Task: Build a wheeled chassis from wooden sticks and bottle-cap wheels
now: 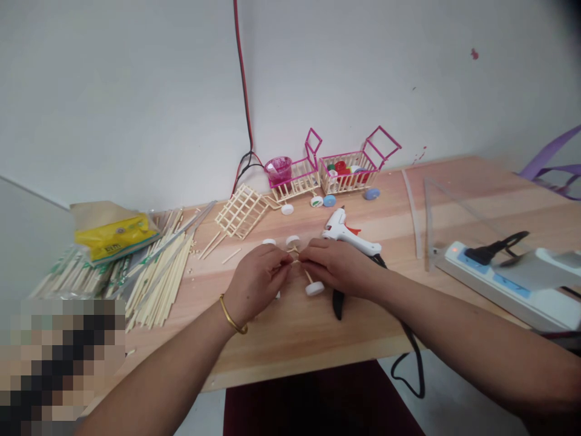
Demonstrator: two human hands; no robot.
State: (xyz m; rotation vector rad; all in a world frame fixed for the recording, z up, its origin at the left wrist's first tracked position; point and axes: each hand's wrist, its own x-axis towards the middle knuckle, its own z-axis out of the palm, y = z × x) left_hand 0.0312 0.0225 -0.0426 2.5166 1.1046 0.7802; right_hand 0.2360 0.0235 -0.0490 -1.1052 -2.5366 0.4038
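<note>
My left hand (258,278) and my right hand (336,263) meet over the middle of the wooden table (295,333). Both pinch a small frame of thin wooden sticks (296,260) with white bottle-cap wheels (315,288); two more white caps (293,240) show just behind the fingers. The fingers of both hands are closed on the sticks. A gold bangle sits on my left wrist. A white hot glue gun (349,236) lies right behind my right hand.
A bare stick lattice (240,210) and two pink-trimmed stick carts (349,166) stand by the wall. Piles of sticks (154,272) and a yellow packet (115,233) lie left. A power strip (494,275) and clear set square (454,206) lie right.
</note>
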